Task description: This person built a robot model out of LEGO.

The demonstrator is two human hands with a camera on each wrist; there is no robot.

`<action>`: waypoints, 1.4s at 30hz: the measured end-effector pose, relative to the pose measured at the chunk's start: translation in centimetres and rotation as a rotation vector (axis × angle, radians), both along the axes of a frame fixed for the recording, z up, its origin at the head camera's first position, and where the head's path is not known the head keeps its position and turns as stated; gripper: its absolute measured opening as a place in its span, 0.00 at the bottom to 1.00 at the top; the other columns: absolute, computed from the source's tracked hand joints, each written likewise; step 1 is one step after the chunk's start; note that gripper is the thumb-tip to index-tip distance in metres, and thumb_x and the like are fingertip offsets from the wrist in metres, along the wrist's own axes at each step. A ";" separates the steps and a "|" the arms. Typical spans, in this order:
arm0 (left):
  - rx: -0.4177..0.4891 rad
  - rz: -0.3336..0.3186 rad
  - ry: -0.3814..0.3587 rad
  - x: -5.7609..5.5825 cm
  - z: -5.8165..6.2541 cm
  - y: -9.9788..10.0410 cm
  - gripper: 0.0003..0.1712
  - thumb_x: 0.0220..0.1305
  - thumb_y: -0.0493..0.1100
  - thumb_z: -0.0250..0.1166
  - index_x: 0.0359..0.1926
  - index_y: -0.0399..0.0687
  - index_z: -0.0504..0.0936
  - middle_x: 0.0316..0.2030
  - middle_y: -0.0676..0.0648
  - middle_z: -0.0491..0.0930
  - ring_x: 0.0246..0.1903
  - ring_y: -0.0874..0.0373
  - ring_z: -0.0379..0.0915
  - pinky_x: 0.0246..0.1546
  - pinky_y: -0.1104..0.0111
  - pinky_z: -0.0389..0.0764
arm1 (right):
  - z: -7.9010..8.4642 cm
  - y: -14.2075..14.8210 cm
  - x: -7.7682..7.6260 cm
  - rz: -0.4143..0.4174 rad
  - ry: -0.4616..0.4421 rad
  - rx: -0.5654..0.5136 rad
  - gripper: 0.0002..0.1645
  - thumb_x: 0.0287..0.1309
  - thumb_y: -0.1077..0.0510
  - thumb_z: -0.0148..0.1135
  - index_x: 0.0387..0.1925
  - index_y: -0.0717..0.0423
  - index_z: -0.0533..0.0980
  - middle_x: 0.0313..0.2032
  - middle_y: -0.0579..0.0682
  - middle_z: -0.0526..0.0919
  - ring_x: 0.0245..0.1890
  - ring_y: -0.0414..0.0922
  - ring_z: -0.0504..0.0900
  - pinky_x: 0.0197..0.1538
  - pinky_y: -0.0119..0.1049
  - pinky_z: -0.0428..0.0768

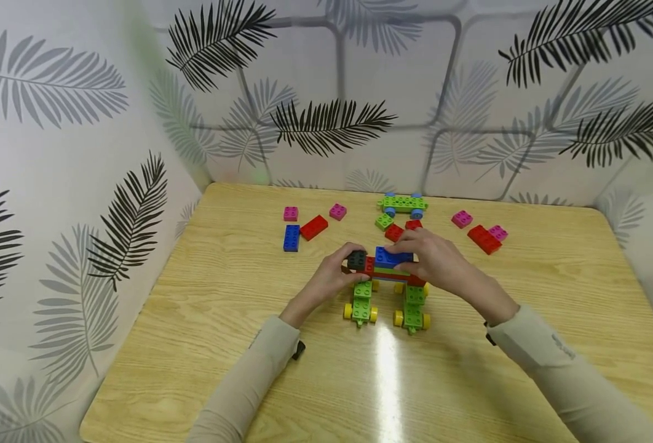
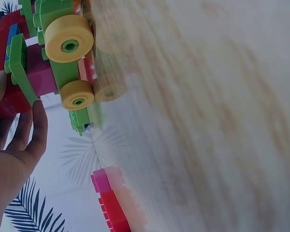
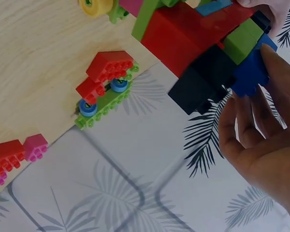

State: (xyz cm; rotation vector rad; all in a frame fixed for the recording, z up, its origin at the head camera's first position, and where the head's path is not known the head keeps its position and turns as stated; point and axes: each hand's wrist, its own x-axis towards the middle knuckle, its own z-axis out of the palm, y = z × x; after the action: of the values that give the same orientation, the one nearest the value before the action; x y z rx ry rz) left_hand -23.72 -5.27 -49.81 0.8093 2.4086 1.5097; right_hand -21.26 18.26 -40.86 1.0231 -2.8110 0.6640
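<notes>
A toy-brick build stands on two green wheeled bases (image 1: 362, 306) with yellow wheels (image 2: 69, 38). Red, green and blue layers bridge the bases. My left hand (image 1: 331, 272) grips the build's left end, fingers and thumb around the black brick (image 1: 356, 260) and the red piece under it. On top, toward the right, lies a blue brick (image 1: 384, 256), which my right hand (image 1: 436, 258) pinches between fingers and thumb. In the right wrist view another black brick (image 3: 203, 82) shows at the near end, beside the pinched blue brick (image 3: 250, 72).
Behind the build stands a green wheeled base (image 1: 404, 203) with blue wheels, near a small green brick (image 1: 384, 221) and red bricks (image 1: 394, 232). To the left lie a blue brick (image 1: 291, 238), a red brick (image 1: 313, 227) and pink bricks (image 1: 337, 211). A red brick (image 1: 484, 239) lies right.
</notes>
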 end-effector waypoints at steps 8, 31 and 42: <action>-0.019 0.007 0.021 -0.1 0.0 0.0 0.27 0.60 0.36 0.68 0.58 0.42 0.69 0.52 0.42 0.75 0.47 0.51 0.74 0.40 0.68 0.81 | -1.3 0.8 0.0 -0.002 -0.075 -0.172 0.22 0.53 0.62 0.71 0.52 0.57 0.81 0.45 0.53 0.81 0.42 0.49 0.77 0.42 0.48 0.79; 0.079 0.069 -0.006 -0.3 1.0 -2.5 0.45 0.62 0.45 0.68 0.74 0.58 0.53 0.59 0.42 0.69 0.57 0.48 0.69 0.49 0.56 0.76 | -4.2 1.3 1.0 -0.149 -0.131 -0.325 0.30 0.55 0.53 0.70 0.60 0.54 0.75 0.55 0.56 0.78 0.52 0.53 0.77 0.52 0.54 0.77; -0.266 0.686 0.036 -4.6 -0.7 -8.4 0.34 0.62 0.45 0.67 0.66 0.41 0.66 0.58 0.34 0.65 0.54 0.40 0.66 0.46 0.46 0.75 | -4.2 1.3 1.1 -0.153 -0.122 -0.305 0.30 0.55 0.52 0.70 0.59 0.54 0.75 0.55 0.55 0.78 0.52 0.53 0.77 0.53 0.54 0.76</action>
State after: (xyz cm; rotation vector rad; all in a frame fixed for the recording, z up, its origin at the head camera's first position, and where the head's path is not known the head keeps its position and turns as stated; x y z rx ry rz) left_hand -28.33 -13.71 -50.51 -0.0681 2.9995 1.2937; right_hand -20.20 19.56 -45.05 0.7289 -2.7315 1.1255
